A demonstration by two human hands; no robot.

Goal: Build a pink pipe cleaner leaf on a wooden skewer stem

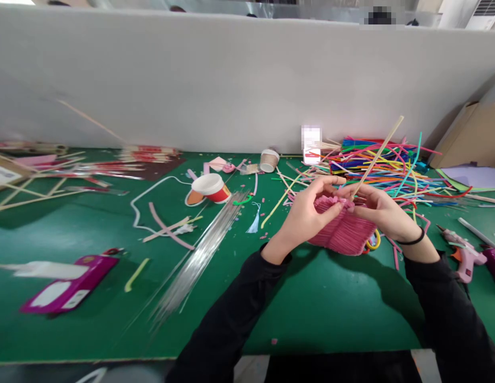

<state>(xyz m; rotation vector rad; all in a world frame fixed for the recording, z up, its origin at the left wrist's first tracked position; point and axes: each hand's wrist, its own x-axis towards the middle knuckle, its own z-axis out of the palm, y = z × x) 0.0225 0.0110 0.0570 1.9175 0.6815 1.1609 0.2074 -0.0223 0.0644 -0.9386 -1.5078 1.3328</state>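
Both my hands hold a pink woven bundle of pipe cleaners [343,231] above the green table [331,303]. My left hand [307,210] grips its upper left edge with curled fingers. My right hand [377,207] pinches the top edge and also holds a thin pale wooden stick [381,151] that slants up to the right. A black band sits on my right wrist. A yellow ring [373,242] shows behind the bundle's right side.
A heap of coloured pipe cleaners [383,162] lies behind my hands. A red paper cup [213,187], a bundle of silver wires [203,250], a pink glue gun [465,255], a magenta packet [67,284] and a cardboard box [471,135] lie around. A white partition [191,80] backs the table.
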